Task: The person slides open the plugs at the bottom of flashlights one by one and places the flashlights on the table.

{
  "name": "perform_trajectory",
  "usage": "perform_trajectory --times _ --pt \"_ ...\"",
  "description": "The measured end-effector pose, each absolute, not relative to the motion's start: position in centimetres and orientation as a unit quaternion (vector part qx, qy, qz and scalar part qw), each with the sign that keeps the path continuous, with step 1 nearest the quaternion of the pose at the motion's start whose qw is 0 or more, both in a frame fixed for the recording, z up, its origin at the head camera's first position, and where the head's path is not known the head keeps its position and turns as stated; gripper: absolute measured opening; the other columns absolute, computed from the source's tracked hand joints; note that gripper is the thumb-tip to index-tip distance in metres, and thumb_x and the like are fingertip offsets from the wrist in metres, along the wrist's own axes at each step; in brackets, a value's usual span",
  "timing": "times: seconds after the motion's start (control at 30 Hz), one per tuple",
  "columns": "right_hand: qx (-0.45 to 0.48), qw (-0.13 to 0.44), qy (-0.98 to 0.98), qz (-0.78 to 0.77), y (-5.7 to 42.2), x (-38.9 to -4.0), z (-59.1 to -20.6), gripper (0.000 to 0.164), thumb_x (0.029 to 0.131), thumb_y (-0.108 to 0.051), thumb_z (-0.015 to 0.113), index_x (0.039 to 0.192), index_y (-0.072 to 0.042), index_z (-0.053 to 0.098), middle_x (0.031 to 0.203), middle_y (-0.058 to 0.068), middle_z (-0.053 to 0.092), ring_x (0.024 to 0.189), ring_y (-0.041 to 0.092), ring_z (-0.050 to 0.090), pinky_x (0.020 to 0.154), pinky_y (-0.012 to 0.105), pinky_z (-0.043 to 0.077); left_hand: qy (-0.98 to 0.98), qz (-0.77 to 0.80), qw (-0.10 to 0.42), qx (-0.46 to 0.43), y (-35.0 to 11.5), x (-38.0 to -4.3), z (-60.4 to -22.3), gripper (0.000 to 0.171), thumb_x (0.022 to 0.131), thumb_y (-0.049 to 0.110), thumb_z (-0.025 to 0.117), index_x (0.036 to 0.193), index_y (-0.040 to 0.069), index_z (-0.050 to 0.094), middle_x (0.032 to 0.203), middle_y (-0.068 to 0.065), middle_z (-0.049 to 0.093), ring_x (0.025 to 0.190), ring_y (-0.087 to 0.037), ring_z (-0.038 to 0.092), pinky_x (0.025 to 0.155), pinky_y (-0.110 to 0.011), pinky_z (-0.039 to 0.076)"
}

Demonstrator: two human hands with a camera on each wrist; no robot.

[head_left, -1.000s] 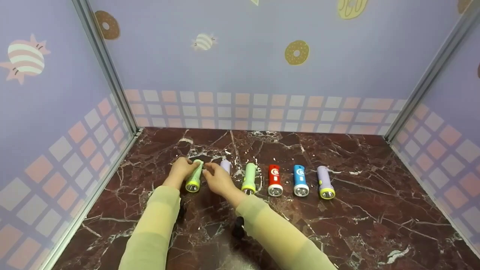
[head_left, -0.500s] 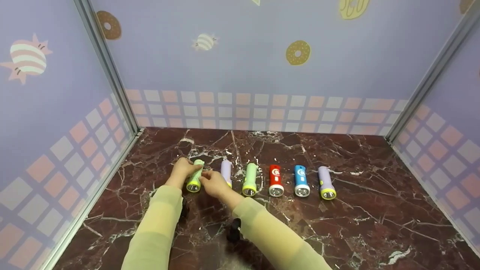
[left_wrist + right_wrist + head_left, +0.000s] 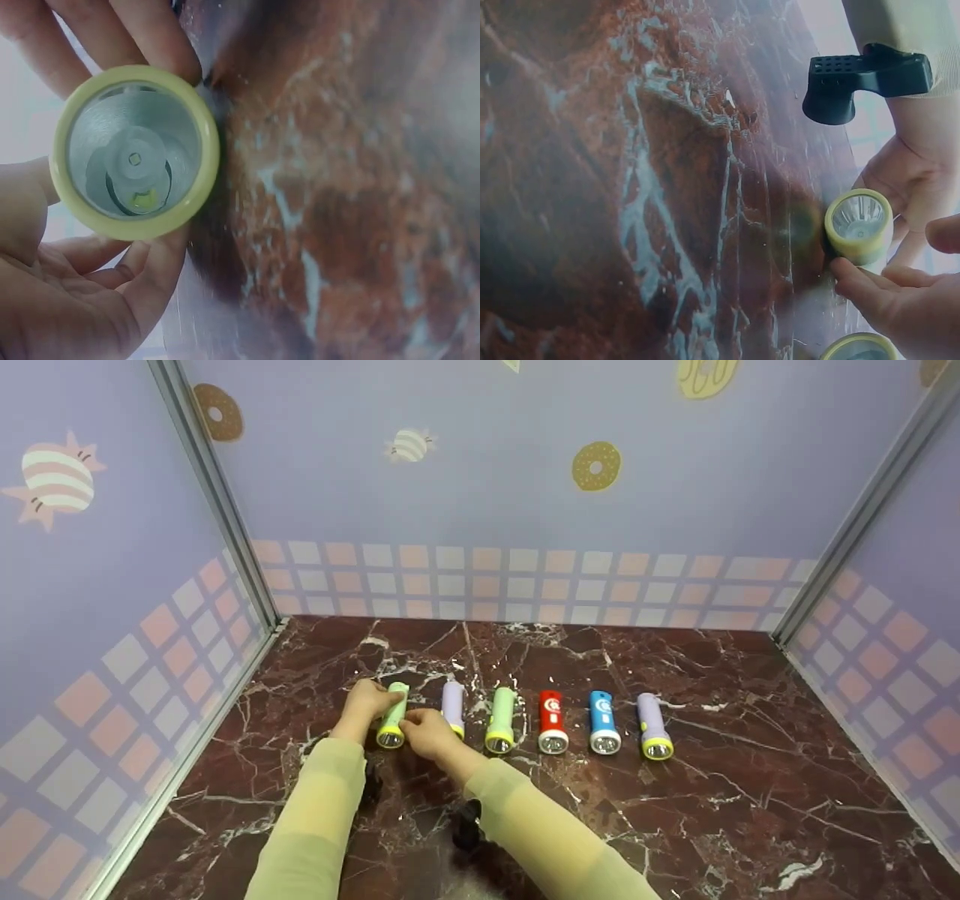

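Note:
At the left end of a row lies a pale green flashlight point(image 3: 392, 718) with a yellow head ring, its lens toward me. My left hand point(image 3: 365, 706) grips its body from the left, thumb over the top. My right hand point(image 3: 433, 735) is at its other side, fingertips right at the flashlight near the head. In the left wrist view the round lens point(image 3: 135, 154) sits between the left hand point(image 3: 75, 300) below and the right hand's fingers point(image 3: 120, 30) above. In the right wrist view the right thumb point(image 3: 945, 232) stands off the flashlight's body.
To the right lie a lavender flashlight point(image 3: 452, 706), partly behind my right hand, a second green one point(image 3: 501, 716), a red one point(image 3: 552, 720), a blue one point(image 3: 603, 721) and another lavender one point(image 3: 652, 724). Patterned panels point(image 3: 480, 495) enclose the dark red marbled table point(image 3: 712, 810).
My right hand has moved left and toward me, up to the green flashlight, uncovering more of the lavender one beside it. The held flashlight has shifted slightly toward me.

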State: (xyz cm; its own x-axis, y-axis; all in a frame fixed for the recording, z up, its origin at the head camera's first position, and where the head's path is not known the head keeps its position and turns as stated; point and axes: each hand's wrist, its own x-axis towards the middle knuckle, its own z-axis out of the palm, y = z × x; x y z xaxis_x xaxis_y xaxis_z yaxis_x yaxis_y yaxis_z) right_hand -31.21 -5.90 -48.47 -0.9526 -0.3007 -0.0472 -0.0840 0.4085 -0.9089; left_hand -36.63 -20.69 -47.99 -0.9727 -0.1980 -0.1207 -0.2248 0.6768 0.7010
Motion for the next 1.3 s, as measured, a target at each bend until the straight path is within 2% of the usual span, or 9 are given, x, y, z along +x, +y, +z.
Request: perform_trajectory --times 0.1,0.2,0.37,0.53,0.67,1.03,1.3 --pt "-0.116 0.100 0.836 -0.526 -5.8 -31.1 -48.4 0.032 0.102 -0.012 0.057 0.125 0.008 0.067 0.118 0.019 0.073 0.101 0.020 0.065 0.089 0.030 0.056 0.912 0.392 0.028 -0.120 -20.6 -36.4 -47.9 0.045 0.094 0.028 0.069 0.116 -0.011 0.071 0.118 -0.027 0.071 0.091 -0.026 0.065 0.072 -0.029 0.057" --pt "-0.116 0.103 0.840 -0.521 -5.8 -31.0 -48.3 0.033 0.102 -0.013 0.057 0.126 0.008 0.067 0.121 0.019 0.072 0.105 0.022 0.066 0.092 0.032 0.056 0.906 0.404 0.034 -0.123 -20.5 -36.1 -47.7 0.047 0.096 0.028 0.068 0.123 -0.010 0.068 0.125 -0.029 0.068 0.093 -0.026 0.065 0.071 -0.028 0.058" --pt "-0.124 0.100 0.838 -0.521 -5.7 -30.8 -48.1 0.032 0.102 -0.013 0.058 0.124 0.007 0.068 0.119 0.019 0.073 0.104 0.020 0.066 0.093 0.032 0.056 0.910 0.400 0.014 -0.106 -20.3 -35.7 -47.0 0.044 0.096 0.026 0.067 0.120 -0.011 0.069 0.122 -0.029 0.069 0.093 -0.027 0.064 0.080 -0.033 0.057" --pt "-0.124 0.085 0.838 -0.525 -5.7 -30.9 -48.0 0.031 0.101 -0.014 0.060 0.123 0.007 0.069 0.116 0.018 0.074 0.101 0.019 0.067 0.090 0.029 0.056 0.913 0.397 -0.010 -0.093 -19.8 -35.2 -46.4 0.044 0.094 0.025 0.067 0.120 -0.012 0.069 0.122 -0.030 0.069 0.107 -0.038 0.067 0.094 -0.044 0.056" --pt "-0.123 0.072 0.834 -0.534 -5.6 -30.9 -47.9 0.031 0.100 -0.013 0.061 0.124 0.006 0.069 0.118 0.017 0.074 0.103 0.020 0.068 0.090 0.028 0.057 0.912 0.400 -0.020 -0.093 -19.4 -35.0 -45.9 0.045 0.095 0.024 0.066 0.122 -0.011 0.067 0.125 -0.029 0.068 0.114 -0.042 0.065 0.101 -0.048 0.053" --pt "-0.100 0.037 0.809 -0.578 -4.5 -31.2 -47.3 0.050 0.098 -0.014 0.067 0.140 0.010 0.053 0.127 0.025 0.070 0.119 0.032 0.068 0.098 0.036 0.058 0.903 0.420 -0.056 -0.074 -17.6 -34.4 -44.1 0.046 0.095 0.023 0.067 0.127 -0.009 0.064 0.125 -0.028 0.069 0.117 -0.042 0.065 0.104 -0.050 0.051" --pt "-0.099 0.025 0.787 -0.608 -3.4 -31.6 -46.9 0.047 0.097 -0.012 0.068 0.138 0.009 0.056 0.126 0.026 0.070 0.117 0.034 0.069 0.095 0.035 0.060 0.893 0.440 -0.072 -0.064 -16.4 -34.2 -43.6 0.047 0.094 0.022 0.069 0.128 -0.010 0.062 0.124 -0.029 0.069 0.115 -0.043 0.066 0.104 -0.050 0.052"
